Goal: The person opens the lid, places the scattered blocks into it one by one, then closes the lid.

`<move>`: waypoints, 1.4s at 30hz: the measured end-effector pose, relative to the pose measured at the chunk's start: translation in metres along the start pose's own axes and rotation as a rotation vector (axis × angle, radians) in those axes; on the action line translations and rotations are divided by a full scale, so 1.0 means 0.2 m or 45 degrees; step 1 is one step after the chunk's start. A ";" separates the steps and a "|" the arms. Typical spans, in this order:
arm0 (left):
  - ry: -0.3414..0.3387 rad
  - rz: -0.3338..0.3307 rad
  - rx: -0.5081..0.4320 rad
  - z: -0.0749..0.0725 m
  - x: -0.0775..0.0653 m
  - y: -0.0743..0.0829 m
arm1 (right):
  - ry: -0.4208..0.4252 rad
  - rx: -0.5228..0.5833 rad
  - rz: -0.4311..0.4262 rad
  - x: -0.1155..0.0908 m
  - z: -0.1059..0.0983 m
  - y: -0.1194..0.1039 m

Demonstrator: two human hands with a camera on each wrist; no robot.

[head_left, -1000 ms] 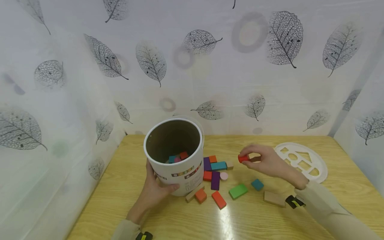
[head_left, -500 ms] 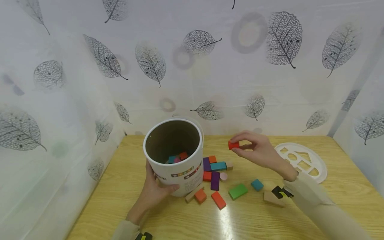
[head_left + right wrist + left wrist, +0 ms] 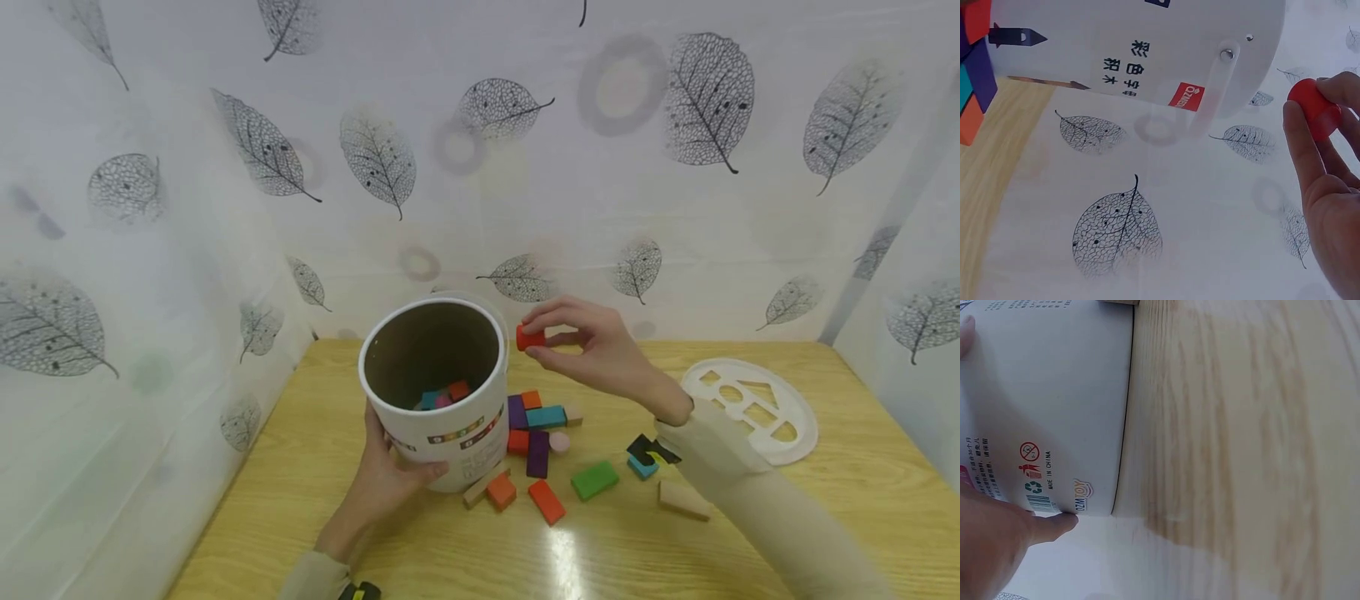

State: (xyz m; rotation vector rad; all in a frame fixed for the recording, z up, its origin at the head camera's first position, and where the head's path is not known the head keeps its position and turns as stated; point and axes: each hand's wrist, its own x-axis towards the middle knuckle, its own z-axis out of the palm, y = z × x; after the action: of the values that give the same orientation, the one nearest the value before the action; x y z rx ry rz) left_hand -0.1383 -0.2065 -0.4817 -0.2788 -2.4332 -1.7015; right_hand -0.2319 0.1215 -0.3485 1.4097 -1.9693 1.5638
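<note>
Right grip (image 3: 596,348) pinches the red cylinder (image 3: 530,337): long axis near level, one end facing the bucket (image 3: 453,437). Left grip (image 3: 386,485) clasps the bucket, mouth upward.

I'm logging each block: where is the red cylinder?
In the head view, the right hand pinches the red cylinder just right of the white bucket.

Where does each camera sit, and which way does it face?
Head: on the person's head, facing forward and down at bucket, blocks and table; left hand, right hand and sleeves show.
Left wrist: worn there, facing bucket and table; part of left hand shows.
Right wrist: worn there, facing bucket and sheet; right hand shows, pinching cylinder.
Head and right wrist share the cylinder.
</note>
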 end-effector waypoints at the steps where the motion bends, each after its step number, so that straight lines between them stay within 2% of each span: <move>1: 0.003 -0.002 0.003 0.00 0.00 0.00 | -0.008 -0.014 -0.021 0.02 0.01 0.00; 11: 0.005 -0.002 0.011 0.00 0.00 0.01 | -0.118 -0.314 -0.317 0.18 0.08 -0.03; 15: 0.003 -0.008 0.012 0.00 0.00 0.00 | -0.144 -0.345 -0.375 0.23 0.11 -0.03; 24: 0.003 -0.021 0.040 0.00 0.00 -0.01 | -0.173 -0.309 -0.452 0.35 0.23 -0.07; 29: 0.000 -0.021 0.028 0.00 0.01 -0.01 | -0.191 -0.310 -0.448 0.40 0.28 -0.09; 42: -0.007 -0.012 0.038 -0.01 0.01 -0.02 | -0.213 -0.286 -0.432 0.42 0.31 -0.08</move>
State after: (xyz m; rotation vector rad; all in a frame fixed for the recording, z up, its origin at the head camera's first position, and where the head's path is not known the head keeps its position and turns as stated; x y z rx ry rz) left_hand -0.1401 -0.2087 -0.4840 -0.2690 -2.4656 -1.6683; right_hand -0.2397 0.0250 -0.3050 1.7128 -1.8031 1.0749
